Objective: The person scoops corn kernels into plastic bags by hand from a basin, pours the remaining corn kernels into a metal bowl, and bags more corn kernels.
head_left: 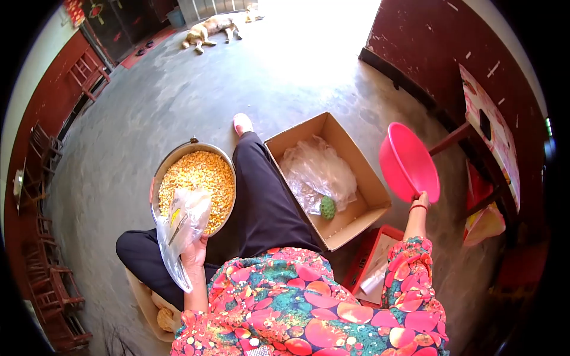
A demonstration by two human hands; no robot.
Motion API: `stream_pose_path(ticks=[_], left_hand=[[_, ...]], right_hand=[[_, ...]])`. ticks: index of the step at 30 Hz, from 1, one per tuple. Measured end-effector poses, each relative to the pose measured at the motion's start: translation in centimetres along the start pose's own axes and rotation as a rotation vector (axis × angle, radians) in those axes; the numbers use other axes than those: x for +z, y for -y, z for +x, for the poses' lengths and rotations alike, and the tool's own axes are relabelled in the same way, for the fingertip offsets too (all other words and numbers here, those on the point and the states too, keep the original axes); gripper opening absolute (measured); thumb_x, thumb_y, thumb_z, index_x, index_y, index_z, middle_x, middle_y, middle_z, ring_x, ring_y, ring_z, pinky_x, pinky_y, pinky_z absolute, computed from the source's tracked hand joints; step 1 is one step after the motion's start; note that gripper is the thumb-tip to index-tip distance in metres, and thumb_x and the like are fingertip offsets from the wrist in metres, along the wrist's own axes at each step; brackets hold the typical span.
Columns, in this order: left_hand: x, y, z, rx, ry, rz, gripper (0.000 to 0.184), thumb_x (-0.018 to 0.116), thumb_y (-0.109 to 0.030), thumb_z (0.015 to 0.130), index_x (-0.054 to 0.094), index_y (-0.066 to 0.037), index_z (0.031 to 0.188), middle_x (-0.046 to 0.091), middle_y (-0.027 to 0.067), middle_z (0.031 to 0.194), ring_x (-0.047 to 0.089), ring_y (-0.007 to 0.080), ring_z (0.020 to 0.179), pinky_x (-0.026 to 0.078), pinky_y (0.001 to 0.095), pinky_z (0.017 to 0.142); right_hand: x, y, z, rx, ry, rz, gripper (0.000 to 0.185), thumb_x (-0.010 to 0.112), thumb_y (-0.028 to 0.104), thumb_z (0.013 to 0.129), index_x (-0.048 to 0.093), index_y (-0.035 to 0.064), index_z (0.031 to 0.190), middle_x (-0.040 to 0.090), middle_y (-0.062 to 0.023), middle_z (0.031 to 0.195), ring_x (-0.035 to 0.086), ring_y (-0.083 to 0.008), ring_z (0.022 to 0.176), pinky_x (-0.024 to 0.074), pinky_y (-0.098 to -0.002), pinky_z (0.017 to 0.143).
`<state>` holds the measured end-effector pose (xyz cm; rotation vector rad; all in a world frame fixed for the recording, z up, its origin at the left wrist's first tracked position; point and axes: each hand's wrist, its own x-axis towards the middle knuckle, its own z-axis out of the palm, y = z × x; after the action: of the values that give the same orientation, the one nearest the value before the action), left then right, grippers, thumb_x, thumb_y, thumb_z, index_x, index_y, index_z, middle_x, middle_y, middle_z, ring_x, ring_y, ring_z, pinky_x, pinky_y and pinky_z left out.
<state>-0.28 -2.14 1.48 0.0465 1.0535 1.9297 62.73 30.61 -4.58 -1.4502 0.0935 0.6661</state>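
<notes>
My left hand [195,251] is closed on a clear plastic bag [185,222] with some yellow print, which hangs over the near side of a metal pot [155,185]. Loose yellow corn kernels [199,172] fill that pot almost to the rim. Out to the right, my right hand [421,199] grips the rim of a pink plastic basin [409,163], tilted on its side in the air. Between the two stands an open cardboard box [362,216] with crumpled clear plastic bags [317,169] and a bumpy green fruit [328,207] inside.
A red tray [362,261] lies beside the box. At right stands a table [496,127] with a phone on it. Wooden chairs [59,285] line the left wall. A dog [214,28] lies on the floor ahead. Another cardboard box [145,299] is at lower left.
</notes>
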Motion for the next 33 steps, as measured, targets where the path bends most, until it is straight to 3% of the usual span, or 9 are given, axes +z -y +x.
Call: stream_pose_path(ticks=[6, 10, 12, 18, 19, 22, 24, 27, 33], left_hand=[[-0.7, 0.3, 0.1, -0.021, 0.0, 0.144, 0.029, 0.057, -0.017, 0.079, 0.05, -0.013, 0.107, 0.056, 0.0016, 0.099, 0.055, 0.0142, 0.085, 0.049, 0.0239, 0.058], [0.1, -0.3, -0.3, -0.009, -0.028, 0.213, 0.03, 0.058, -0.017, 0.079, 0.049, -0.013, 0.107, 0.055, 0.001, 0.101, 0.054, 0.0152, 0.086, 0.049, 0.0248, 0.061], [0.3, -1.1, -0.4, -0.002, -0.021, 0.229, 0.032, 0.058, -0.015, 0.078, 0.048, -0.012, 0.109, 0.054, 0.0022, 0.103, 0.054, 0.016, 0.088, 0.049, 0.0258, 0.063], [-0.5, -3.0, 0.3, 0.106, -0.129, 0.365, 0.044, 0.061, -0.01, 0.075, 0.043, -0.009, 0.116, 0.052, 0.004, 0.105, 0.054, 0.0169, 0.091, 0.05, 0.0297, 0.068], [-0.6, -3.4, 0.5, 0.143, -0.139, 0.402, 0.045, 0.06, -0.01, 0.075, 0.041, -0.007, 0.117, 0.053, 0.0045, 0.104, 0.056, 0.0171, 0.087, 0.05, 0.0289, 0.068], [-1.7, -4.7, 0.9, 0.254, -0.108, 0.684, 0.032, 0.061, -0.014, 0.075, 0.052, -0.003, 0.104, 0.056, 0.0045, 0.091, 0.056, 0.0144, 0.078, 0.048, 0.0258, 0.064], [-2.3, -5.4, 1.4, 0.296, -0.127, 0.743, 0.028, 0.058, -0.01, 0.075, 0.053, -0.002, 0.101, 0.057, 0.0055, 0.091, 0.057, 0.0147, 0.078, 0.048, 0.026, 0.065], [0.1, -6.8, 1.3, 0.374, -0.152, 0.852, 0.023, 0.053, -0.005, 0.075, 0.055, 0.0, 0.097, 0.057, 0.006, 0.088, 0.056, 0.0137, 0.075, 0.047, 0.0252, 0.064], [-2.5, -9.0, 0.9, 0.599, -0.209, 1.12, 0.018, 0.044, -0.001, 0.081, 0.053, 0.004, 0.096, 0.058, 0.0072, 0.083, 0.055, 0.0141, 0.072, 0.045, 0.0281, 0.065]], right_hand=[[-5.5, -3.3, 4.6, 0.012, -0.077, 0.119, 0.017, 0.05, 0.003, 0.064, 0.046, -0.0026, 0.08, 0.052, -0.011, 0.062, 0.046, -0.0176, 0.039, 0.0369, -0.0275, 0.031], [-6.7, -5.6, 6.2, -0.02, 0.048, 0.146, 0.019, 0.048, 0.007, 0.066, 0.048, -0.0001, 0.084, 0.053, -0.0087, 0.065, 0.048, -0.0175, 0.045, 0.0402, -0.0263, 0.038], [-6.5, -5.9, 5.7, 0.0, -0.06, 0.091, 0.018, 0.047, 0.008, 0.067, 0.049, 0.0014, 0.083, 0.052, -0.0078, 0.064, 0.048, -0.0168, 0.045, 0.04, -0.0259, 0.039], [-7.2, -7.2, 8.2, 0.036, 0.195, -0.021, 0.017, 0.042, 0.013, 0.073, 0.052, 0.0093, 0.087, 0.055, -0.0034, 0.074, 0.051, -0.016, 0.054, 0.0404, -0.0239, 0.041], [-8.2, -9.8, 14.6, 0.078, 0.228, -0.02, 0.016, 0.044, 0.014, 0.074, 0.054, 0.0099, 0.086, 0.057, -0.0023, 0.075, 0.052, -0.0161, 0.056, 0.0416, -0.0235, 0.044], [-8.6, -9.7, 15.2, 0.34, 0.24, 0.016, 0.015, 0.049, 0.019, 0.074, 0.054, 0.0088, 0.084, 0.057, -0.0041, 0.078, 0.053, -0.0172, 0.061, 0.0466, -0.0299, 0.057], [-9.2, -10.8, 17.2, 0.358, 0.163, -0.073, 0.019, 0.048, 0.019, 0.075, 0.052, 0.0114, 0.092, 0.057, -0.0028, 0.081, 0.059, -0.0186, 0.068, 0.0486, -0.0364, 0.056], [-8.7, -10.0, 11.1, 0.342, 0.115, -0.184, 0.029, 0.049, 0.02, 0.076, 0.042, 0.0094, 0.102, 0.048, -0.0046, 0.102, 0.055, -0.0207, 0.083, 0.0465, -0.0323, 0.064], [-9.2, -13.6, 11.7, 0.435, 0.174, -0.185, 0.033, 0.046, 0.021, 0.078, 0.04, 0.0038, 0.105, 0.049, -0.0058, 0.104, 0.053, -0.0229, 0.092, 0.0454, -0.0356, 0.075]])
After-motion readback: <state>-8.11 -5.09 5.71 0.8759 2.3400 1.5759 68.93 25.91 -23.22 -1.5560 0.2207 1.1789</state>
